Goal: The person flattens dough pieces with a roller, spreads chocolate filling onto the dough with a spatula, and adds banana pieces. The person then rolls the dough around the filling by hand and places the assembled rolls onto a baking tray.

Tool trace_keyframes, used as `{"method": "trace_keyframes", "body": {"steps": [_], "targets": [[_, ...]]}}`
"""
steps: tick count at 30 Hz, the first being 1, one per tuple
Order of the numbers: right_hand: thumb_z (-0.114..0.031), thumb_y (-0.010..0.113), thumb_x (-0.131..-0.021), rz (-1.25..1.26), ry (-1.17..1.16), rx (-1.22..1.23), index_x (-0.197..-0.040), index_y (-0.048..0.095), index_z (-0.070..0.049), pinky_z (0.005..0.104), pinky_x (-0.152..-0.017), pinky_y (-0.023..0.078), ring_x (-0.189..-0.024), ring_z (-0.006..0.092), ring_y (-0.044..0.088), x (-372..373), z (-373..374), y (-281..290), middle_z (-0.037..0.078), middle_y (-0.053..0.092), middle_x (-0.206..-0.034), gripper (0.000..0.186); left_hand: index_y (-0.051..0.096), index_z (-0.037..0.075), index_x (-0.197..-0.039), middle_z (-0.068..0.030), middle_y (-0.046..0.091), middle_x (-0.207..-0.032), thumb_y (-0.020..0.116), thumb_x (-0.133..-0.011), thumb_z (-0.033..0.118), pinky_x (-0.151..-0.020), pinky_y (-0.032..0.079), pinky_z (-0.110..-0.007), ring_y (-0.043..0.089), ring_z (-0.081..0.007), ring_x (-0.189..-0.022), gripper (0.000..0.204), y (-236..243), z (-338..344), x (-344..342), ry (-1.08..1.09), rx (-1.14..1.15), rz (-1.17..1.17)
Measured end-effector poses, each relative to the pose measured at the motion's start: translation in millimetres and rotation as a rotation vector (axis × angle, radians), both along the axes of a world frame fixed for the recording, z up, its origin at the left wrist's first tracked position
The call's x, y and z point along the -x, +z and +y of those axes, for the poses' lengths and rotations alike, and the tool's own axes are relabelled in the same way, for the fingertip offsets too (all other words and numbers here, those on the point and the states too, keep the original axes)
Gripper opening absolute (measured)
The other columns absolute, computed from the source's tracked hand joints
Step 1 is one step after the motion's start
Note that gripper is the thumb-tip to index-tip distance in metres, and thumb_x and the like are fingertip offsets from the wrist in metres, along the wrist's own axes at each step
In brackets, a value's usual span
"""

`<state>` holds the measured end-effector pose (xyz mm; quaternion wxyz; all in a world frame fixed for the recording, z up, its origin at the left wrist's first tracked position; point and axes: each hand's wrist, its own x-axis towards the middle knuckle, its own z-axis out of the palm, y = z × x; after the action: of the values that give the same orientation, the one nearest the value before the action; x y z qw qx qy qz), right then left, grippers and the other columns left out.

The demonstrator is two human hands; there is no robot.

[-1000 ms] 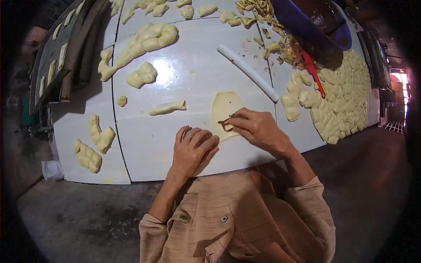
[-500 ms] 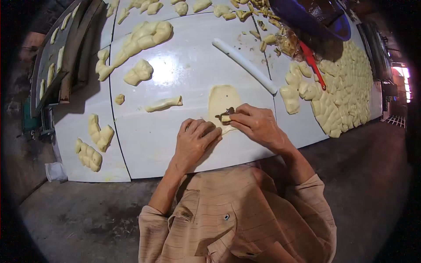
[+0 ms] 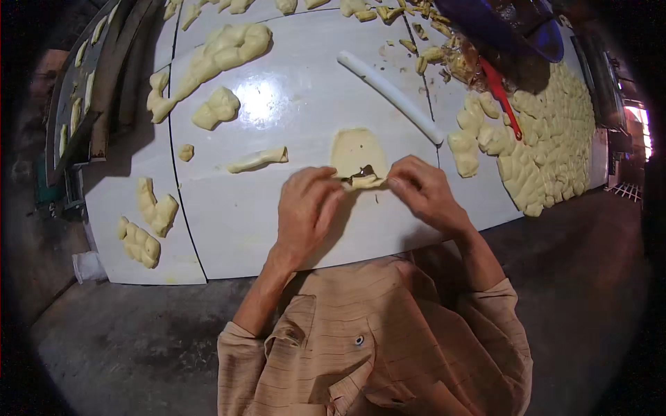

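Note:
In front of me a flat oval of dough [image 3: 357,147] lies on the white table, its near edge folded up over a filling. Dark brown paste [image 3: 366,170] shows just beyond that fold. My left hand [image 3: 305,208] pinches the fold's left end, and my right hand [image 3: 424,194] pinches its right end between thumb and fingers. Left of my hands rests a rolled dough stick [image 3: 258,160]. A white rolling rod [image 3: 390,97] lies slantwise beyond my right hand.
Many flattened dough pieces [image 3: 548,145] cover the table's right side, with a red-handled tool [image 3: 501,97] on them. A purple basin [image 3: 551,43] stands at the far right. Dough lumps [image 3: 216,108] and twisted pieces [image 3: 139,243] lie leftward. Trays with dough sticks [image 3: 83,76] stand far left.
My right hand has let go of the short pale filling piece and moved to the dough's right edge. The near edge is now folded up over it, and my left hand has shifted up to the fold.

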<state>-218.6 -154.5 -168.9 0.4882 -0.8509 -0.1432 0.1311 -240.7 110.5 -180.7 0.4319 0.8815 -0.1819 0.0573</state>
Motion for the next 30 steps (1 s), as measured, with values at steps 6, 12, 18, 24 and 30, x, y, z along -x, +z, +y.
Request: {"method": "trace_keyframes", "body": {"steps": [6,12,18,24,30], "targets": [[-0.012,0.068,-0.093,-0.156,-0.063,0.173,-0.112,0.066,-0.003,0.0383,-0.075,0.057,-0.088,0.0292,0.071,-19.0,9.6,-21.0,0.014,0.067,-0.103,0.021,0.073,0.01,-0.105,-0.0075,0.069,-0.115,0.074,-0.088,0.011,-0.088,0.045,-0.043,0.062,-0.0292,-0.106,0.017,-9.8,-10.1,-18.4,0.183,-0.128,0.001],[-0.021,0.073,-0.09,-0.252,0.043,0.14,-0.117,0.069,-0.011,0.0395,-0.069,0.056,-0.087,0.0289,0.069,-18.4,4.8,-17.1,0.009,0.066,-0.104,0.029,0.068,0.014,-0.127,-0.0055,0.069,-0.111,0.077,-0.086,0.019,-0.09,0.045,-0.042,0.062,-0.0257,-0.106,0.042,-17.7,2.4,-12.4,0.008,-0.188,0.01],[-0.024,0.072,-0.091,-0.423,0.217,0.341,-0.11,0.069,-0.013,0.0391,-0.067,0.056,-0.084,0.028,0.069,-23.2,14.1,-12.5,0.009,0.064,-0.105,0.022,0.073,0.01,-0.11,-0.0084,0.069,-0.102,0.081,-0.08,0.015,-0.087,0.047,-0.043,0.064,-0.0296,-0.1,0.032,-5.9,-8.6,-28.1,-0.099,-0.226,-0.057],[-0.019,0.069,-0.094,-0.374,0.259,0.236,-0.097,0.065,-0.008,0.0413,-0.064,0.055,-0.08,0.03,0.067,-35.2,16.4,-13.3,0.009,0.062,-0.094,0.013,0.076,0.006,-0.092,-0.0085,0.071,-0.102,0.078,-0.081,0.012,-0.086,0.048,-0.044,0.065,-0.0316,-0.094,0.013,-7.3,-11.3,-37.1,-0.093,-0.153,-0.02],[-0.019,0.068,-0.096,-0.362,0.137,0.306,-0.109,0.068,-0.007,0.0396,-0.069,0.056,-0.083,0.0307,0.069,-28.3,18.7,-9.3,0.011,0.067,-0.097,0.018,0.073,0.008,-0.11,-0.0085,0.073,-0.1,0.078,-0.08,0.011,-0.083,0.049,-0.045,0.068,-0.0316,-0.091,0.031,-0.5,-4.4,-31.3,-0.014,-0.146,0.028]]}}
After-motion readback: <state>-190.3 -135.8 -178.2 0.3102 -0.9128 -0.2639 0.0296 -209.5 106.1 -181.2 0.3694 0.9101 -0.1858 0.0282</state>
